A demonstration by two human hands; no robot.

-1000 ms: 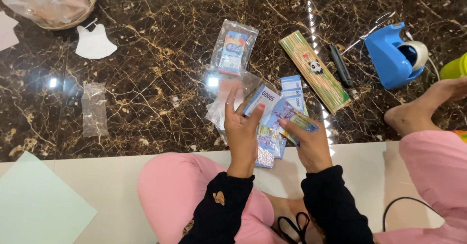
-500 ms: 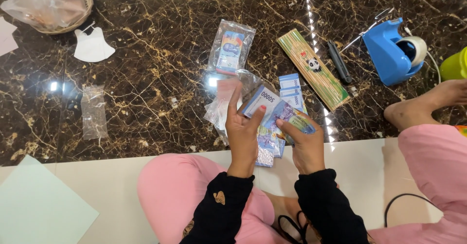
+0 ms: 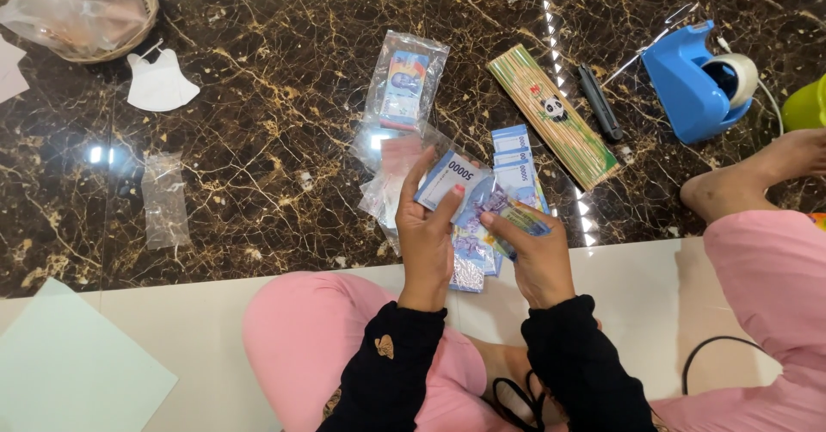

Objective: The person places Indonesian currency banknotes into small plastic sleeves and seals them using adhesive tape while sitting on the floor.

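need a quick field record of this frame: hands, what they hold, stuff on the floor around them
left hand: left hand holds a fanned wad of blue banknotes, fingers curled over its top edge
right hand: right hand pinches a note of the same wad near its right end
surface: dark marble floor
near hands: more blue notes, clear bag of notes
right side: skewer pack, black pen, blue tape dispenser
left side: white mask, basket, empty clear bag

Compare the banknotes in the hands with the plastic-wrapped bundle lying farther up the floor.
The held banknotes are loose, fanned between left hand and right hand; the wrapped bundle is stacked square inside a clear bag. The held banknotes are off the floor; the wrapped bundle lies flat, untouched. Both look bluish.
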